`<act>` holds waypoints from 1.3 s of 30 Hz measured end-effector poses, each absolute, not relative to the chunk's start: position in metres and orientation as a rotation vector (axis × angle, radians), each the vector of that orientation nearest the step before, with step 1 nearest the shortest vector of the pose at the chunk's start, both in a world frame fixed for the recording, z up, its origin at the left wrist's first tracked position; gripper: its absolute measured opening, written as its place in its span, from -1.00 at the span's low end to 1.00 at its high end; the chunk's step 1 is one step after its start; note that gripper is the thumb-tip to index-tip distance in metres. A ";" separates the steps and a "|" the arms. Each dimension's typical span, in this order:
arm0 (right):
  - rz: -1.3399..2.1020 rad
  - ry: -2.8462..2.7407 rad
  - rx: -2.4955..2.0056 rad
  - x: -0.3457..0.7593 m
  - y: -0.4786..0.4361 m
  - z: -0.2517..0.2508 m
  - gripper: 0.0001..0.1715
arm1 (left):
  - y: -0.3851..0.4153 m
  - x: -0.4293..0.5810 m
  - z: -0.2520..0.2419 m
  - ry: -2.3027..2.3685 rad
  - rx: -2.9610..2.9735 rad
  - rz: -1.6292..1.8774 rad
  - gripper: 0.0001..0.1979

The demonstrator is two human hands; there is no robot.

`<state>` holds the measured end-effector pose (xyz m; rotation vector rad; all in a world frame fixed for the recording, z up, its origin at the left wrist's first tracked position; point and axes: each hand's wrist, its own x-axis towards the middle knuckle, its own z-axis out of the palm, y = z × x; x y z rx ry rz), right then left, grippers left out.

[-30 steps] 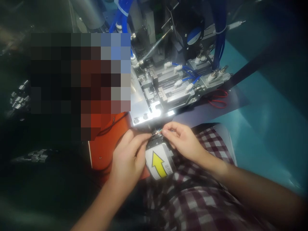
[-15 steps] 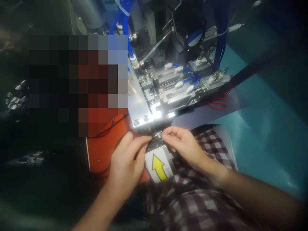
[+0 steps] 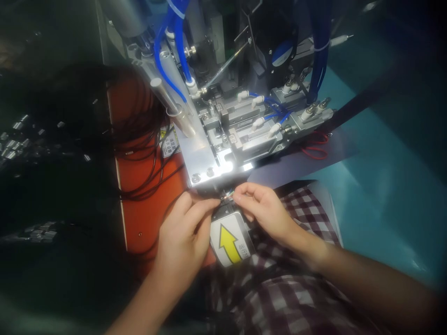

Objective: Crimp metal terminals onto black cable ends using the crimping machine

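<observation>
Both my hands meet at the front edge of a metal machine (image 3: 223, 135). My left hand (image 3: 183, 232) pinches a thin cable end with thumb and forefinger. My right hand (image 3: 263, 209) pinches the same spot from the right, where small coloured wire ends (image 3: 227, 194) fan out under a bright lamp. Just below the wires sits a white fixture with a yellow arrow label (image 3: 228, 242) pointing toward the machine. Both hands are closed on the wires.
Blue air hoses (image 3: 174, 42) and pneumatic cylinders (image 3: 307, 116) rise on the machine. Black cables (image 3: 146, 139) coil over an orange board (image 3: 139, 214) at left. Red wire (image 3: 316, 149) lies on the teal table (image 3: 384, 186) at right. Small metal parts (image 3: 14, 139) lie far left.
The view has shifted slightly. The blurred block at left is gone, showing the orange board and black cables. Both hands hold nearly the same pinch at the wire ends.
</observation>
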<state>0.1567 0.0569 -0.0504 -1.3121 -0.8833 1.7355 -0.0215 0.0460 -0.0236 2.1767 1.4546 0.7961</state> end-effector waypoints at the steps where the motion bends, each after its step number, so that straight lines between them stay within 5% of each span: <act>1: 1.737 -0.885 -1.307 0.157 0.057 -0.050 -0.79 | 0.046 -0.022 -0.023 1.461 2.173 0.792 -0.78; 39: 1.645 -1.049 -1.431 0.163 0.061 -0.046 -0.86 | 0.049 -0.026 -0.024 1.507 2.276 0.722 -0.83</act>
